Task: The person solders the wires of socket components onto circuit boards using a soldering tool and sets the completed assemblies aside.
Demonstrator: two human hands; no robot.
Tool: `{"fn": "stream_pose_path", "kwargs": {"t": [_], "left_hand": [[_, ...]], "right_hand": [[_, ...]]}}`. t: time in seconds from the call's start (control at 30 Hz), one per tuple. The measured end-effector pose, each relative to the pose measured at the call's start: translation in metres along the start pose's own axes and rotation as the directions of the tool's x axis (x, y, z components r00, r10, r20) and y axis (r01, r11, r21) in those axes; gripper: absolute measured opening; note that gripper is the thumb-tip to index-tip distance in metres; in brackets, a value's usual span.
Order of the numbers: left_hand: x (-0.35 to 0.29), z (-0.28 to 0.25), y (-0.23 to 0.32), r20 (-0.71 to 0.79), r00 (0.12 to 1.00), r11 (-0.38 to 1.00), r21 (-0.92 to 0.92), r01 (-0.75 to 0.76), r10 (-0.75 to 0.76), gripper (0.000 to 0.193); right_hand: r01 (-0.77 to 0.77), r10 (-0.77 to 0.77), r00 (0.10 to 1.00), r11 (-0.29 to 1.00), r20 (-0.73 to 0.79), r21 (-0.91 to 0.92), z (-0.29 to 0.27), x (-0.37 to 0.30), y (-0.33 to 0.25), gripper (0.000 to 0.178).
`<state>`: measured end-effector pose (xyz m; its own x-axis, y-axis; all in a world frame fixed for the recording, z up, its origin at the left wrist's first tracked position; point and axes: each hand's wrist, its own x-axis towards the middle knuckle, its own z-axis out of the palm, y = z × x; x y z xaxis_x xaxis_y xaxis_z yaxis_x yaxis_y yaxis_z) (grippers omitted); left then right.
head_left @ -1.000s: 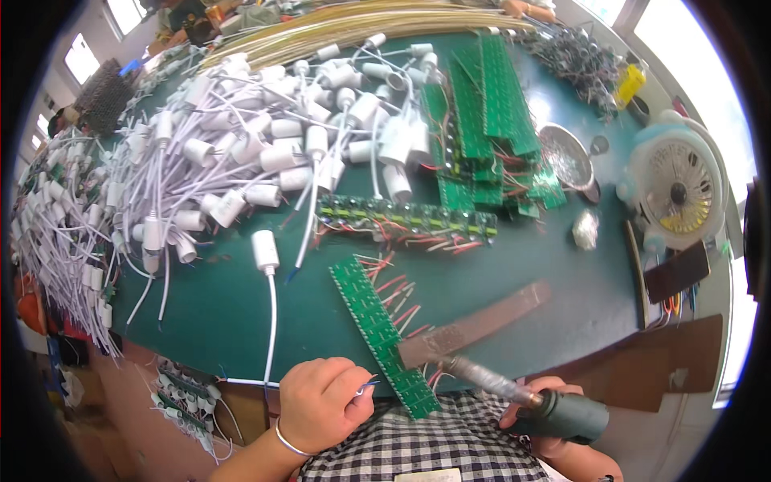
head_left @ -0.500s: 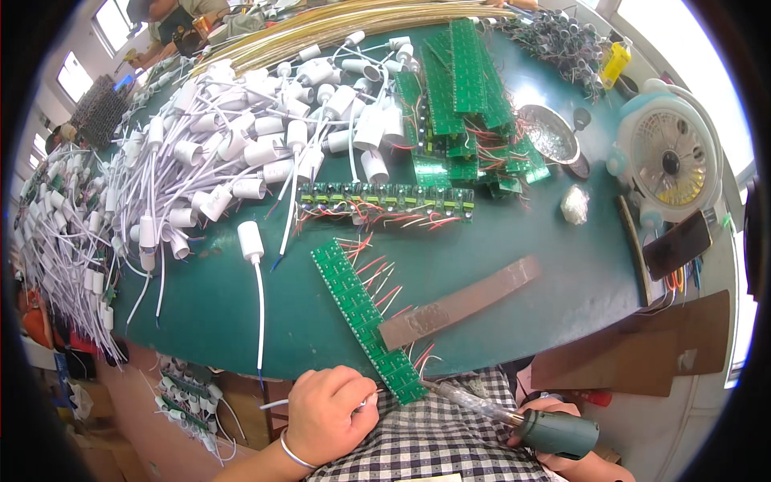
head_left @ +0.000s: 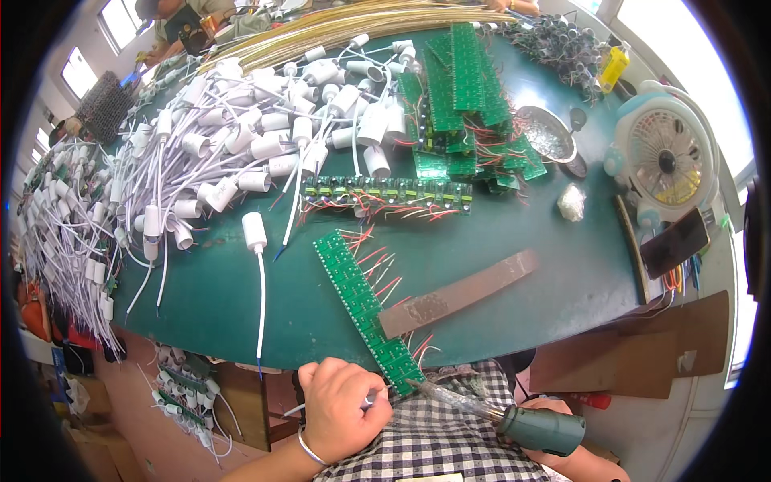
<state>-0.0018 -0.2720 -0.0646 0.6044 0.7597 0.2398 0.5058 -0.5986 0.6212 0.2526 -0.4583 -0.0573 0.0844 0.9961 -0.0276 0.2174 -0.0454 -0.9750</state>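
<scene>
My left hand (head_left: 344, 411) is closed on a white cable (head_left: 294, 410) at the near table edge, beside the end of a long green circuit board (head_left: 353, 293). My right hand (head_left: 556, 461) grips a soldering iron (head_left: 542, 430) by its dark green handle. Its tip reaches the board's near end; whether it touches a joint is too small to tell. Red and white wires stick out along the board's right side. A brown bar (head_left: 462, 295) lies with one end on the board. Left of it lies a white lamp holder (head_left: 254, 232) with its cable.
White lamp holders (head_left: 265, 146) with cables heap at the left. Beyond the board lie a row of component-filled boards (head_left: 385, 195) and stacked green boards (head_left: 468, 76). A metal dish (head_left: 548, 132), fan (head_left: 668, 157) and phone (head_left: 677, 243) are at the right. Another person (head_left: 181, 28) sits far left.
My left hand has moved slightly right, closer to the board's near end. The soldering iron has shifted a little left and its handle is slightly lower relative to the board. The view has shifted slightly.
</scene>
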Motion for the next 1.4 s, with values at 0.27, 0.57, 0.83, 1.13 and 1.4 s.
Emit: {"fn": "stream_pose_path", "kwargs": {"t": [0.27,0.57,0.83,1.13,1.4], "left_hand": [[0.001,0.004,0.003,0.013,1.000,1.000,0.010,0.017,-0.017,0.012],[0.004,0.004,0.003,0.031,0.999,0.999,0.027,0.020,-0.021,0.012],[0.005,0.003,0.004,0.043,0.999,0.999,0.032,0.025,-0.026,0.011],[0.005,0.003,0.004,0.058,0.998,0.998,0.052,0.025,-0.028,0.012],[0.005,0.003,0.005,0.063,0.997,0.998,0.055,0.035,-0.038,0.012]], "right_hand": [[-0.016,0.019,1.000,0.988,0.014,-0.151,0.001,0.003,-0.004,0.019],[0.138,-0.150,0.989,0.928,-0.007,-0.347,0.004,0.003,0.004,0.018],[0.144,-0.145,0.989,0.923,0.026,-0.358,0.006,0.007,0.004,0.019],[0.132,-0.030,0.985,0.761,0.169,-0.636,0.000,0.001,-0.005,0.025],[-0.077,0.073,0.997,0.987,-0.030,-0.144,0.006,0.001,-0.010,0.027]]}}
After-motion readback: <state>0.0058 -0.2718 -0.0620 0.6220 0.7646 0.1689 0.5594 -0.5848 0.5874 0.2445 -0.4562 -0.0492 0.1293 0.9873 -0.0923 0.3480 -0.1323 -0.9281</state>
